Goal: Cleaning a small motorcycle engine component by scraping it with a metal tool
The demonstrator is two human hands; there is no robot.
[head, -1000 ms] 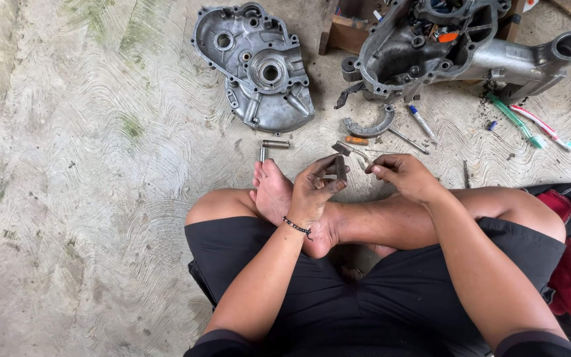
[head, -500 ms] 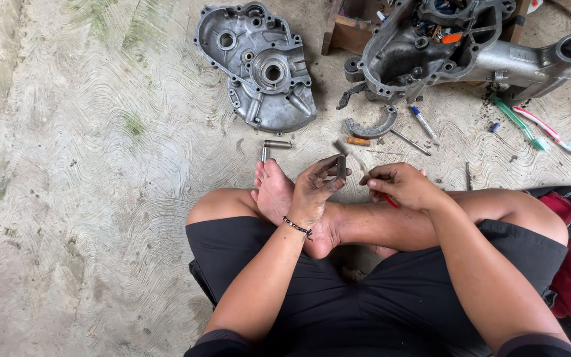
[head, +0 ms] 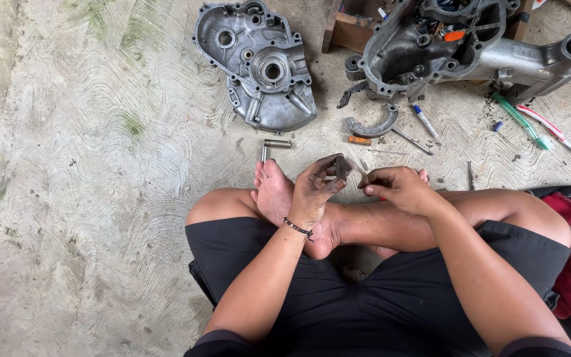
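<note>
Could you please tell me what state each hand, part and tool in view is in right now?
left hand: pinching a small dark metal part
right hand: closed, fingertips curled; contents hidden
engine cover: removed, inside facing up
engine casing: open, on its side
toothbrushes: lying flat

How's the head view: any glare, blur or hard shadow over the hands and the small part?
Head view: soft even daylight, no glare, faint shadows; left hand pinching the small dark part and right hand are fairly sharp; part's detail too dark to read.
</note>
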